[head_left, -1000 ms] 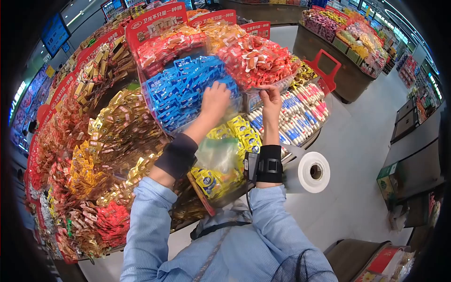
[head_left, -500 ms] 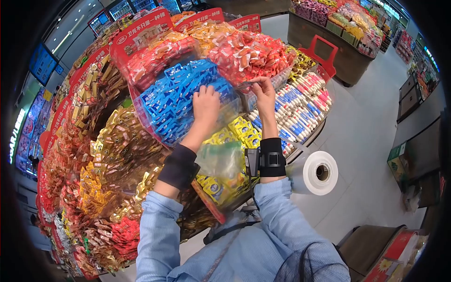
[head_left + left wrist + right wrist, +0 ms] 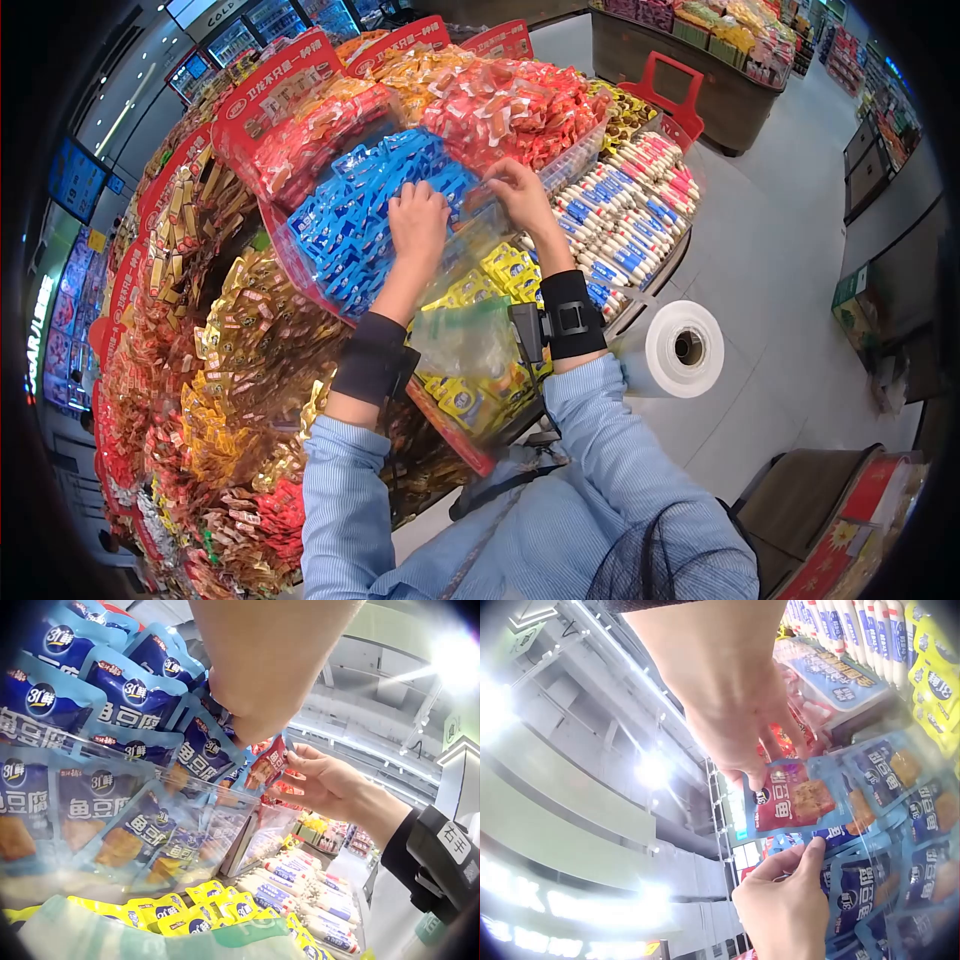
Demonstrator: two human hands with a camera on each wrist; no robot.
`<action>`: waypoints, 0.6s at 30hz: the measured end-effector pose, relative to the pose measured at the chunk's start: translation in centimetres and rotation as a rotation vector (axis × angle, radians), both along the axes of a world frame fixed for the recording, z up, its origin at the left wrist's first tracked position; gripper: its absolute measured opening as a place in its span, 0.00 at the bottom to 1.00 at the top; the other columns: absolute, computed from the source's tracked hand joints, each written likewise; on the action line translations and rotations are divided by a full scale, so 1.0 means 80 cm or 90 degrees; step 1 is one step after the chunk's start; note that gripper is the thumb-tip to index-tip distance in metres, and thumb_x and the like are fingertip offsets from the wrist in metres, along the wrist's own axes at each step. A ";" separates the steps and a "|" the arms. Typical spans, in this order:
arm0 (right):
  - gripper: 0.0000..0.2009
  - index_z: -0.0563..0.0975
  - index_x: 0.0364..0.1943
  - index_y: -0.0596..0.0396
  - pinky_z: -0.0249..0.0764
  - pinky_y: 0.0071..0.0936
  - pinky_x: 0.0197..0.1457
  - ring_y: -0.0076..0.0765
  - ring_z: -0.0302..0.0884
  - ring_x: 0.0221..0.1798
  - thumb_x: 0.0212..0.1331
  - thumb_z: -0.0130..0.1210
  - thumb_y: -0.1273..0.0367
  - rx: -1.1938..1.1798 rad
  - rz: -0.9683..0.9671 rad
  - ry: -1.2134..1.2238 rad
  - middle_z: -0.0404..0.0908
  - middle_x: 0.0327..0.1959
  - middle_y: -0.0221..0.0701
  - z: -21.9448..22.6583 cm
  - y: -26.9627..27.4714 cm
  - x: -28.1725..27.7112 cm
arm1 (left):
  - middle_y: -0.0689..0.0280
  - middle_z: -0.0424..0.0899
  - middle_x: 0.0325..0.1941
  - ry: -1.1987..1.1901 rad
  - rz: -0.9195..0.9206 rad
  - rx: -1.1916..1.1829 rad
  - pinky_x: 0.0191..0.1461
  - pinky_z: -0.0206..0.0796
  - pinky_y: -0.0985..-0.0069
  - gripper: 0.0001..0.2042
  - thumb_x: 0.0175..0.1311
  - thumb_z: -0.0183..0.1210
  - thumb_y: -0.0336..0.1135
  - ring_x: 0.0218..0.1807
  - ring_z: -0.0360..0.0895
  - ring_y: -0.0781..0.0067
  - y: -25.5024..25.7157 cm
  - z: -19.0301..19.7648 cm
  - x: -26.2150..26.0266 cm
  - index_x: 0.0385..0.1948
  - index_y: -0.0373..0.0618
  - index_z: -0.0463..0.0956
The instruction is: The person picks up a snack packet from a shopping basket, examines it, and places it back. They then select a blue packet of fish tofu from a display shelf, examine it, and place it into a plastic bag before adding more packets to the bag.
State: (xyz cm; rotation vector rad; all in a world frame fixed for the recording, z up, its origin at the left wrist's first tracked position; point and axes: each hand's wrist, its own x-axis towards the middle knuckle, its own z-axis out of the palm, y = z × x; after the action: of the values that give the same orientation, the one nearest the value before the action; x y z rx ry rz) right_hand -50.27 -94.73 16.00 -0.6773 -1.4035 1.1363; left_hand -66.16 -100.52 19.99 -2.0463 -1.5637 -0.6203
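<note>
My right hand [image 3: 522, 203] pinches a red snack packet with a blue border [image 3: 799, 799] at its edge, above the near right corner of the blue bin. Close to it, my left hand [image 3: 418, 225] is down among the blue snack packets [image 3: 345, 225]. In the right wrist view, the left thumb lies over the edge of a blue packet [image 3: 836, 838], with the index finger curled beside it. Its other fingertips are hidden. Below the hands, a translucent bag with a green band [image 3: 460, 335] lies over the yellow packets [image 3: 510, 270].
A clear bin wall [image 3: 97, 761] fronts the blue packets. White, blue and pink wrapped sticks [image 3: 625, 220] fill the bin to the right. Red packets [image 3: 510, 110] are heaped behind, gold ones [image 3: 260, 310] to the left. A plastic bag roll [image 3: 650, 350] stands at the counter's right edge.
The head view has shifted. My right hand has moved left, nearer the left hand and the blue bin. The left hand stays among the blue packets.
</note>
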 end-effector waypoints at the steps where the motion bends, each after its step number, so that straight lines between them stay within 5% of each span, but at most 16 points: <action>1: 0.04 0.72 0.31 0.57 0.65 0.18 0.38 0.19 0.70 0.34 0.49 0.50 0.78 0.012 -0.021 -0.034 0.73 0.28 0.25 -0.002 0.001 -0.002 | 0.69 0.69 0.27 -0.002 0.000 -0.002 0.38 0.56 0.71 0.06 0.41 0.62 0.33 0.37 0.66 0.68 0.001 0.000 0.000 0.19 0.47 0.74; 7: 0.06 0.73 0.31 0.58 0.66 0.22 0.41 0.24 0.71 0.36 0.47 0.51 0.78 -0.049 -0.037 -0.125 0.75 0.30 0.28 -0.005 -0.010 -0.011 | 0.69 0.69 0.28 0.007 -0.015 0.013 0.37 0.56 0.71 0.05 0.41 0.62 0.33 0.37 0.66 0.68 -0.001 0.000 0.000 0.19 0.47 0.74; 10: 0.06 0.73 0.30 0.58 0.66 0.24 0.41 0.27 0.71 0.36 0.46 0.52 0.78 -0.011 -0.060 -0.127 0.75 0.29 0.30 -0.003 -0.013 -0.010 | 0.69 0.69 0.28 0.010 -0.012 0.009 0.37 0.56 0.71 0.05 0.41 0.62 0.33 0.37 0.66 0.68 -0.002 0.001 0.000 0.19 0.47 0.75; 13: 0.05 0.72 0.28 0.57 0.67 0.26 0.33 0.31 0.73 0.27 0.46 0.53 0.79 0.087 -0.123 -0.121 0.72 0.25 0.33 -0.005 -0.014 -0.013 | 0.69 0.69 0.28 0.007 -0.009 0.003 0.37 0.56 0.71 0.05 0.40 0.62 0.33 0.38 0.66 0.68 -0.002 0.001 0.002 0.19 0.47 0.75; 18: 0.06 0.73 0.27 0.58 0.67 0.29 0.36 0.39 0.72 0.31 0.43 0.54 0.80 0.106 -0.153 -0.169 0.71 0.26 0.37 -0.012 -0.009 -0.015 | 0.69 0.69 0.28 0.017 -0.007 0.011 0.37 0.57 0.71 0.05 0.40 0.61 0.33 0.38 0.66 0.68 0.000 -0.001 0.001 0.19 0.47 0.74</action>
State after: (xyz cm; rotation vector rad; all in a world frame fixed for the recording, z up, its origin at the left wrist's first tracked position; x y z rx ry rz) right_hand -51.48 -95.47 15.02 -0.8738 -1.5710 0.7527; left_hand -66.05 -100.54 19.90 -2.0437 -1.5276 -0.6060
